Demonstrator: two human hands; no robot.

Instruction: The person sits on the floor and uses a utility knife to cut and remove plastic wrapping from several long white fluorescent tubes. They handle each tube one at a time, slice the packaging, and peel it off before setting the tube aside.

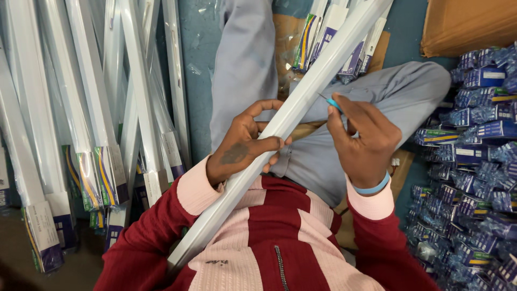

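Note:
A long white tube-light fitting [301,99] runs diagonally across my lap, from my chest at lower left to the top right. My left hand [245,141] wraps around its middle, thumb over the top. My right hand [363,140] holds a small blue-handled screwdriver [333,102], whose thin metal tip touches the right edge of the fitting. I sit cross-legged in grey trousers and a maroon and pink top, with a light blue band on my right wrist.
Many wrapped white tube fittings [81,108] lean in a pile at left. More wrapped fittings [334,37] lie ahead by my knees. A heap of small blue packets [479,151] fills the right side. A brown cardboard box [468,24] sits at top right.

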